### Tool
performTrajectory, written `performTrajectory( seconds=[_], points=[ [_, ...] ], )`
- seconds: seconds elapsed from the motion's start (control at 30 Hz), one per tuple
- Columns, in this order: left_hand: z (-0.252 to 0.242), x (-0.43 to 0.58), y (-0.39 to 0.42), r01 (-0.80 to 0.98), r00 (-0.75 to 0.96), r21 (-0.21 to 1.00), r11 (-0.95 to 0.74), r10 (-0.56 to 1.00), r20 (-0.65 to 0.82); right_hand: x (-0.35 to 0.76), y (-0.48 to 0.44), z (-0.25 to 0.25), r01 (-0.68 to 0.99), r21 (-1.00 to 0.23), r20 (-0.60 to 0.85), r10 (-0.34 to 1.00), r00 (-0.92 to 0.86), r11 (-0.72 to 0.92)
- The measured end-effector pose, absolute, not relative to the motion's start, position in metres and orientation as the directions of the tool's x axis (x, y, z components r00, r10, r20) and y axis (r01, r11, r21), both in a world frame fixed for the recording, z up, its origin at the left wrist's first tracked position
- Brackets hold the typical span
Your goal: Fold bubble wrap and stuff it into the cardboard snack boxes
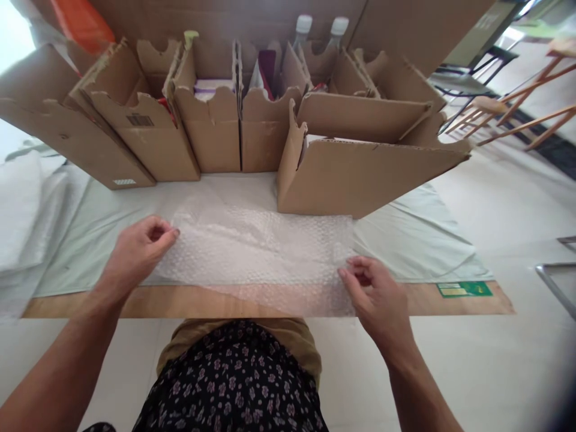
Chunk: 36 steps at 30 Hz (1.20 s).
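A clear sheet of bubble wrap [256,252] lies across the front of the cloth-covered table, its near edge overlapping the bare wood. My left hand [146,243] pinches the sheet at its left side, thumb and forefinger together. On the right, my right hand [371,288] grips the sheet's right edge between thumb and fingers. Between the two hands the sheet is spread out and slightly wrinkled. Just behind it stands a cardboard file box [360,174], turned at an angle, with something white inside.
Several cardboard file boxes [216,138] line the back, holding packets and two white-capped bottles [303,25]. More bubble wrap [27,210] is heaped at the left. A green card [464,289] lies at the table's front right. Chairs [483,108] stand beyond, on the right.
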State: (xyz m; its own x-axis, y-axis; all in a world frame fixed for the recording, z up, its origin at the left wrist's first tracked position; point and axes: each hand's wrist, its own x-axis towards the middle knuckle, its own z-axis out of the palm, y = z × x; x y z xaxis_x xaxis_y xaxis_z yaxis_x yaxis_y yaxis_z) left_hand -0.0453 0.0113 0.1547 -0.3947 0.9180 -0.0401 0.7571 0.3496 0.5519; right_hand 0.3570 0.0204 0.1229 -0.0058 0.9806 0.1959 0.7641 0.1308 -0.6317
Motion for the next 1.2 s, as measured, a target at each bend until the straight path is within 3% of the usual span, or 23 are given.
performTrajectory(
  seconds=[0.1, 0.2, 0.3, 0.43, 0.53, 0.6, 0.7, 0.8, 0.9, 0.97, 1.03, 1.13, 1.2],
  points=[
    [0.176, -0.05, 0.024, 0.797, -0.342, 0.565, 0.214, 0.931, 0.129, 0.342, -0.008, 0.13, 0.603, -0.79, 0.181, 0.982, 0.052, 0.114],
    [0.199, -0.048, 0.054, 0.929, -0.179, 0.364, 0.063, 0.939, 0.295, 0.318, -0.046, 0.119, 0.438, -0.896, 0.135, 0.983, 0.124, 0.067],
    [0.204, -0.039, 0.099, 0.987, 0.027, 0.143, -0.073, 0.955, 0.295, 0.292, -0.079, 0.095, 0.331, -0.943, 0.059, 0.993, 0.107, 0.02],
    [0.179, -0.021, 0.143, 0.981, 0.163, 0.066, -0.185, 0.956, 0.245, 0.268, -0.1, 0.069, 0.378, -0.916, 0.087, 0.987, -0.135, 0.132],
    [0.156, -0.008, 0.122, 0.945, 0.241, 0.128, -0.302, 0.904, 0.354, 0.26, -0.108, 0.068, 0.394, -0.911, 0.024, 0.968, -0.248, 0.123],
    [0.147, -0.003, 0.078, 0.839, 0.344, 0.268, -0.473, 0.844, 0.41, 0.261, -0.113, 0.073, 0.398, -0.916, -0.058, 0.966, -0.251, 0.048],
    [0.147, -0.001, -0.006, 0.608, 0.524, 0.536, -0.585, 0.804, 0.283, 0.267, -0.117, 0.081, 0.372, -0.925, -0.186, 0.943, -0.278, -0.073],
    [0.146, 0.0, -0.075, 0.593, 0.599, 0.562, -0.576, 0.783, 0.17, 0.267, -0.112, 0.088, 0.302, -0.945, -0.23, 0.916, -0.328, -0.129],
    [0.133, 0.004, -0.103, 0.678, 0.467, 0.51, -0.529, 0.846, 0.257, 0.256, -0.103, 0.096, 0.195, -0.976, -0.164, 0.905, -0.392, -0.092],
    [0.124, 0.005, -0.103, 0.68, 0.303, 0.568, -0.464, 0.883, 0.359, 0.247, -0.099, 0.103, 0.116, -0.993, -0.073, 0.903, -0.424, -0.026],
    [0.121, 0.004, -0.095, 0.656, 0.112, 0.679, -0.33, 0.932, 0.344, 0.244, -0.095, 0.111, 0.077, -0.993, 0.052, 0.925, -0.376, 0.087],
    [0.129, -0.001, -0.074, 0.608, -0.151, 0.79, -0.072, 0.967, 0.205, 0.257, -0.08, 0.12, 0.177, -0.95, 0.229, 0.96, -0.162, 0.257],
    [0.134, -0.004, -0.058, 0.553, -0.243, 0.833, 0.004, 0.958, 0.156, 0.273, -0.058, 0.12, 0.322, -0.906, 0.276, 0.96, -0.038, 0.274]
  ],
)
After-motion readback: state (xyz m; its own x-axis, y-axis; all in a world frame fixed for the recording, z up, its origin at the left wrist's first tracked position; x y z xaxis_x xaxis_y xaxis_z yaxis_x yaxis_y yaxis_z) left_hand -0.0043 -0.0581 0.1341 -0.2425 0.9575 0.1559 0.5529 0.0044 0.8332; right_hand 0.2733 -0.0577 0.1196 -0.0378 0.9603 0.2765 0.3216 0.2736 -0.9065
